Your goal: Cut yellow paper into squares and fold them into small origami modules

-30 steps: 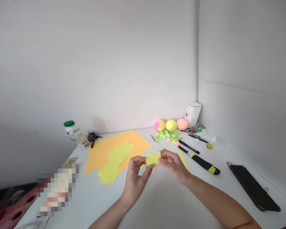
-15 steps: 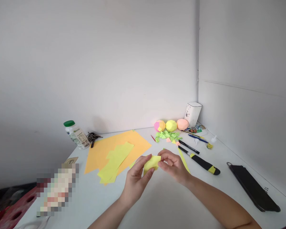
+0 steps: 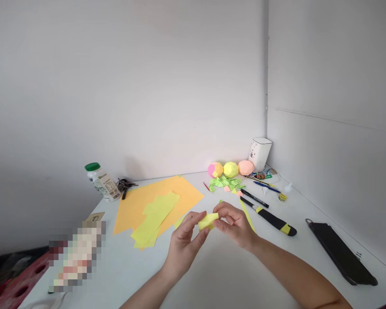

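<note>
Between my two hands is a small piece of yellow paper (image 3: 207,221), held a little above the white table. My left hand (image 3: 188,240) pinches its left side, thumb below and fingers above. The right edge of the paper is gripped by the thumb and fingertips of my right hand (image 3: 233,225). It looks bent or folded, though the fingers hide part of it. Behind my right hand lies a narrow yellow-green paper strip (image 3: 247,214). Yellow paper sheets (image 3: 157,219) rest on larger orange sheets (image 3: 183,191) to the left of my hands.
Three faceted paper balls (image 3: 230,169) stand by the wall behind green paper scraps (image 3: 227,182). A black pen (image 3: 254,198) and a black-yellow cutter knife (image 3: 275,221) lie to the right, near a black case (image 3: 341,253). A green-capped bottle (image 3: 103,182) and keys (image 3: 126,185) are at left.
The yellow paper shows a narrower face now, its lower left part no longer hanging below my left fingers. Both hands stay in nearly the same place.
</note>
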The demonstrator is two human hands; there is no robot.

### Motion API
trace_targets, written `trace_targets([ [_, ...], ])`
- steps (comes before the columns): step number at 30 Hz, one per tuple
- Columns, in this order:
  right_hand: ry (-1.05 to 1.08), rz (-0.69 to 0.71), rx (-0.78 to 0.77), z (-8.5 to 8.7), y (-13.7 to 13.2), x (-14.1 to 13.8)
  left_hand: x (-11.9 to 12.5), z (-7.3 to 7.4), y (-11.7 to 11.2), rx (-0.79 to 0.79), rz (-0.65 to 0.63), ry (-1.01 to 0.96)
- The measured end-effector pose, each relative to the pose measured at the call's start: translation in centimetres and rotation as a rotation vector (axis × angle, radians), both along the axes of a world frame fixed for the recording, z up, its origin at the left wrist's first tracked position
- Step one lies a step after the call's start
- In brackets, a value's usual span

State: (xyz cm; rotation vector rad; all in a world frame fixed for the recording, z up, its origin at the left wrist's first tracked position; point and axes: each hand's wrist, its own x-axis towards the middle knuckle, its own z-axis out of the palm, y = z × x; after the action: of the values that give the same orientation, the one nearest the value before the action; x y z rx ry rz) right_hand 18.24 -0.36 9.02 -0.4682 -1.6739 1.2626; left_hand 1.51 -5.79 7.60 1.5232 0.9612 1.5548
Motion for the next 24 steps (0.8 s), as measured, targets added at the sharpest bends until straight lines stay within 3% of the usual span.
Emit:
trace_targets([
  [6,-0.005,0.047,-0.051,0.0,0.1,0.0,0.1,0.0,0.0,-0.019,0.006,0.048],
  [13,0.040,0.057,-0.283,-0.6,0.3,0.4,-0.2,0.0,-0.1,0.001,-0.062,0.158],
  [24,0.094,0.126,-0.296,0.3,0.3,0.0,0.0,0.9,-0.5,-0.035,-0.068,0.219],
])
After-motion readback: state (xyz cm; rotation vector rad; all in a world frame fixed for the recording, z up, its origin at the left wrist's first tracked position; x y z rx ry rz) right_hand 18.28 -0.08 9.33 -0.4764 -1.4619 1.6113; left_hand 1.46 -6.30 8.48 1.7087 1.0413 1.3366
